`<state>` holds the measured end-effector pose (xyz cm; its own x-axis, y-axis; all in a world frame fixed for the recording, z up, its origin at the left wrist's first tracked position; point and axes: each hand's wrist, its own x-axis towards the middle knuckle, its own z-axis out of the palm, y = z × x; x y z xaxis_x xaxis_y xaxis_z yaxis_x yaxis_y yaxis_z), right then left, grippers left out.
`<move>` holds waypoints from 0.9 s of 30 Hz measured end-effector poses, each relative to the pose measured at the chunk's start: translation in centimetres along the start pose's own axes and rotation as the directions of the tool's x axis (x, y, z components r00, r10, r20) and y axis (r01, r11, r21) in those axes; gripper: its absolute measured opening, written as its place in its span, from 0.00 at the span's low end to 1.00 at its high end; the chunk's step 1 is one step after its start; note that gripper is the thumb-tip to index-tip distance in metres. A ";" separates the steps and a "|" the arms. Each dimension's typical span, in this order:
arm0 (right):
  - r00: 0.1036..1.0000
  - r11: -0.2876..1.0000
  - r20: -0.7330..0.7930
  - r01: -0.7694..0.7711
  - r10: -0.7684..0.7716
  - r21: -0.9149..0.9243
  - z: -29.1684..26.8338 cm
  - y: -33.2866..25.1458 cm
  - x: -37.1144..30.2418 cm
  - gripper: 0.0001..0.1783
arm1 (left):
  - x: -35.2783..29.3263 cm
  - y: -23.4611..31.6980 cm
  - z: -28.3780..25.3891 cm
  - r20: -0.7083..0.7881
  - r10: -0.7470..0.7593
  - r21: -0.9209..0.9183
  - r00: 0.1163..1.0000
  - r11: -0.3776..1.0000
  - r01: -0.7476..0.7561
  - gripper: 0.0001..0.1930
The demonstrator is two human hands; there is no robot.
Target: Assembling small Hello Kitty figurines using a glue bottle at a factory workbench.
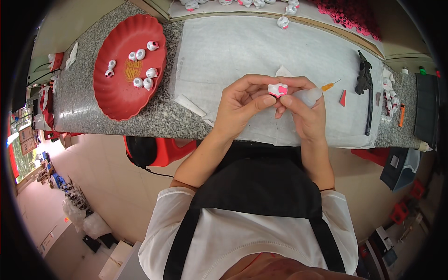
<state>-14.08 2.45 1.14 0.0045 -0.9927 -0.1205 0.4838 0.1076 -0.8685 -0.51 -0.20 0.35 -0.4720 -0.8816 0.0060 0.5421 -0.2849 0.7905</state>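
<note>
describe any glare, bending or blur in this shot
Head view: the back edge of the white sheet bows, and the corners fall to black; head view: the bright area at far left looks washed out; head view: the small white and pink piece between left hand and right hand looks fairly clear, its finest detail too small to judge.

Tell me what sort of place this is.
Probably a small-parts workshop: a white-and-pink piece is held over the worktop, similar pieces lie in a red scalloped dish, and many pink pieces are heaped at the back.
</note>
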 end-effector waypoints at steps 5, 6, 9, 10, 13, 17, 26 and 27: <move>0.999 1.000 0.033 0.006 -0.005 -0.019 0.0 -0.2 -0.1 0.13 | -0.1 0.0 -0.2 0.020 0.017 0.011 1.000 1.000 -0.017 0.12; 0.999 1.000 0.034 0.007 -0.006 -0.019 0.0 -0.2 -0.2 0.13 | -0.1 0.0 -0.2 0.015 0.022 0.015 1.000 1.000 -0.022 0.12; 0.999 1.000 0.038 0.001 0.000 -0.011 -0.1 -0.2 -0.3 0.13 | -0.1 0.0 -0.2 0.020 0.020 0.012 1.000 1.000 -0.020 0.12; 0.999 1.000 0.045 0.004 -0.004 -0.007 -0.1 -0.2 -0.3 0.13 | -0.1 0.0 -0.2 0.021 0.020 0.012 1.000 1.000 -0.020 0.12; 0.999 1.000 0.039 -0.005 0.006 -0.019 -0.1 -0.3 -0.3 0.13 | -0.1 -0.2 -0.2 0.018 0.015 0.036 1.000 0.999 -0.015 0.12; 0.999 0.981 -0.047 0.016 -0.026 -0.195 -0.1 -1.5 0.0 0.12 | 0.3 -0.6 -0.9 -0.047 0.048 0.063 0.998 0.997 -0.045 0.13; 0.956 0.285 0.141 0.214 -0.258 -0.934 -2.3 -1.7 -0.2 0.08 | 0.2 -0.3 -1.3 -0.109 0.023 -0.161 0.994 0.986 -0.040 0.14; 0.956 0.285 0.143 0.216 -0.256 -0.934 -2.4 -1.7 -0.2 0.08 | 0.2 -0.2 -1.3 -0.108 0.020 -0.166 0.994 0.985 -0.037 0.14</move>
<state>-17.00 2.63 1.50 0.0053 -0.9843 0.1762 -0.6787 -0.1329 -0.7223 0.21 -0.84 -0.63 -0.3834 -0.9225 -0.0448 0.6671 -0.3101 0.6773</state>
